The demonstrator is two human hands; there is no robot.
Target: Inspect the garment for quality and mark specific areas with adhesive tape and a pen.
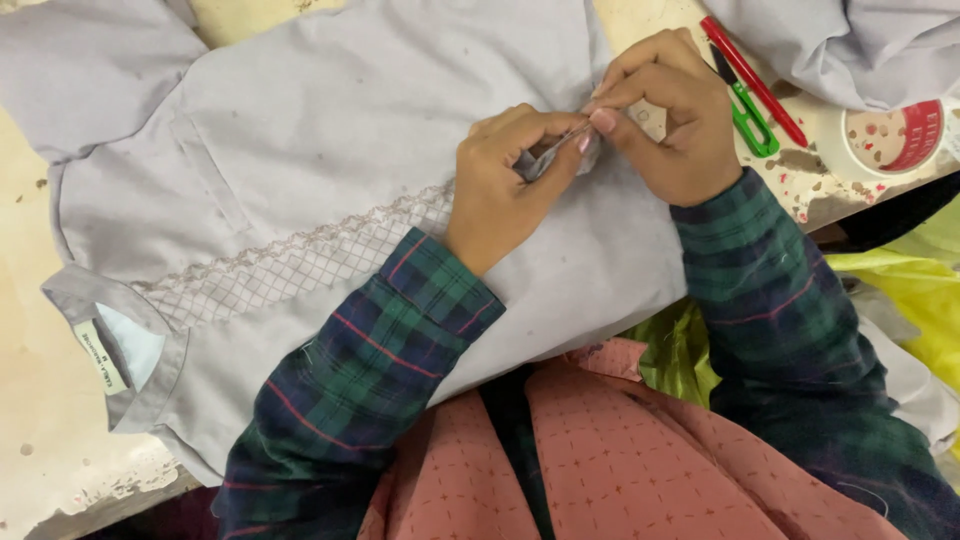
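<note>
Both hands pinching one small fold of a grey shirt, at about 1 o'clock from table centre.

Left hand [505, 180] closed on the fold of the shirt [330, 130], thumb and forefinger gripping; right hand [668, 115] pinched just beside it at 3 o'clock, fingertips touching, perhaps around a thin needle or thread, too small to tell. Shirt spread flat, long axis from 8 o'clock (collar) to 2 o'clock, pale grey, faintly spotted, with a checked lace-edged band across. Neither hand nearer: both already on the cloth. Green thread snips [748, 115] and red pen [755, 80] near, at 3 o'clock of the right hand.
</note>
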